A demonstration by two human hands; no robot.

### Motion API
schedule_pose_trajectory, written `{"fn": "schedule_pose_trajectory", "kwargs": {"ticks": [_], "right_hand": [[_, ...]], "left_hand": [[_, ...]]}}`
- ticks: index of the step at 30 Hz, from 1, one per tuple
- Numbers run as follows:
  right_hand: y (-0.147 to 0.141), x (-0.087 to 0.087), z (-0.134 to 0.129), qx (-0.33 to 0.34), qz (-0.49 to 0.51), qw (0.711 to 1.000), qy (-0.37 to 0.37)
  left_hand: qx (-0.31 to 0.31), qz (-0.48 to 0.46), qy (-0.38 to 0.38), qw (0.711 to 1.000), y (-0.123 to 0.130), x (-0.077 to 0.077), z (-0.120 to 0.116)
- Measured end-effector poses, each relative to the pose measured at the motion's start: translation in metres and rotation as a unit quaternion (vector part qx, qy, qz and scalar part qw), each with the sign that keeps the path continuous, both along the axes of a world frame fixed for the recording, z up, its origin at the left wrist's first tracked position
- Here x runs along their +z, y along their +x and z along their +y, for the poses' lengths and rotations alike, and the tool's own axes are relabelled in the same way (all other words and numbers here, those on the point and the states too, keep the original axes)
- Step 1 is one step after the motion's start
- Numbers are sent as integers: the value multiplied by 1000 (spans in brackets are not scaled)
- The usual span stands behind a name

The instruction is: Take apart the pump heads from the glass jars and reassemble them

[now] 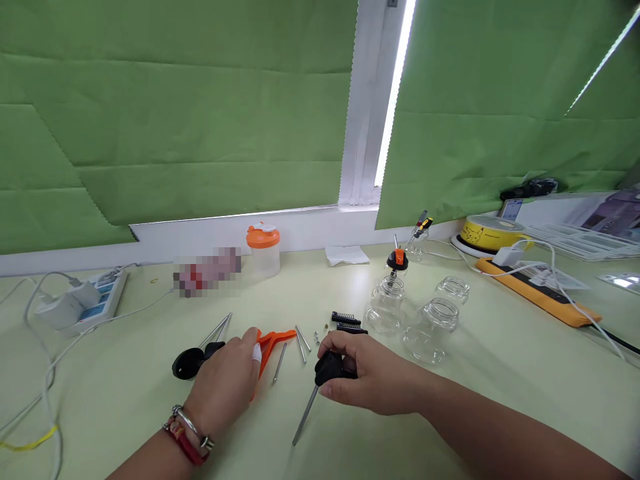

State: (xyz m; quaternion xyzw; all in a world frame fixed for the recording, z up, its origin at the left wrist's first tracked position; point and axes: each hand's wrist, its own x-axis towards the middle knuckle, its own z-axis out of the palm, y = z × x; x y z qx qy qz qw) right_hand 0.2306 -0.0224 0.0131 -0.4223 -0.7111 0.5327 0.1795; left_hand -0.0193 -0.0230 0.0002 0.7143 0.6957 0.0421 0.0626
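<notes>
My right hand [360,373] is closed around a black plastic part [329,368] with a metal rod [305,417] pointing down toward the table's front. My left hand [230,373] lies over an orange plastic piece [270,343], its fingers bent round it and mostly hidden from view. Beside that hand are black round parts [188,364] with metal rods [216,331]. Between the hands lie long screws [301,345] and a single screw [279,363]. Black pieces with springs [349,323] and tiny nuts [317,337] rest just beyond my right hand.
Glass jars [431,331] stand right of centre, one behind holding an orange and black top [398,259]. An orange-lidded cup [265,250] and white paper [347,255] are at the back. Power strips [543,293] and cables [55,360] lie at both sides.
</notes>
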Motion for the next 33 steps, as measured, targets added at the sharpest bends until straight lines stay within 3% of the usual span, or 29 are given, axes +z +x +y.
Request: {"fn": "schedule_pose_trajectory", "kwargs": {"ticks": [8, 13, 19, 25, 33], "right_hand": [[-2, 0, 1, -27, 25, 999, 14], [-8, -8, 6, -92, 74, 992, 45], [-20, -31, 12, -139, 89, 983, 77], [-31, -45, 14, -137, 81, 984, 83], [-36, -39, 13, -121, 59, 986, 103]], "left_hand": [[22, 19, 67, 997, -7, 5, 4], [5, -9, 44, 999, -9, 1, 7], [1, -24, 1, 1000, -6, 0, 7], [-7, -38, -12, 999, -3, -2, 6], [-20, -39, -29, 999, 1, -5, 5]]}}
